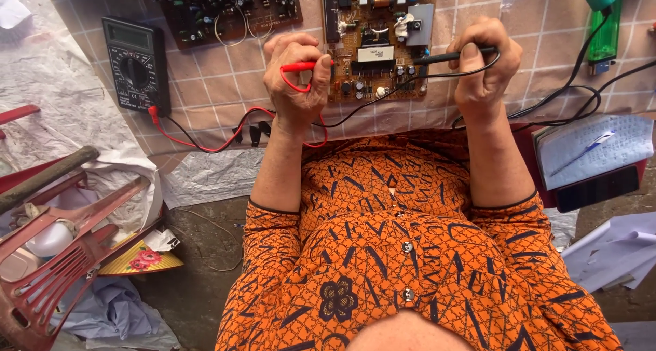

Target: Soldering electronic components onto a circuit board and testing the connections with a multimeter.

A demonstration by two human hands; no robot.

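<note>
My left hand (pixel 295 77) grips a red test probe (pixel 304 66) whose tip points right onto a brown circuit board (pixel 379 40) lying on the tiled table cover. My right hand (pixel 482 67) grips a black test probe (pixel 451 55) whose tip points left onto the same board. Red and black leads run from the probes back to a black multimeter (pixel 137 65) on the table to the left. Both wrists rest near the table's front edge, above my orange patterned shirt.
A second dark circuit board (pixel 229 9) lies at the back left. A green lighter-like object (pixel 605 33) and black cables sit at the right, with a notebook and pen (pixel 591 149). A red plastic chair (pixel 55 255) and wooden handle (pixel 44 180) stand at lower left.
</note>
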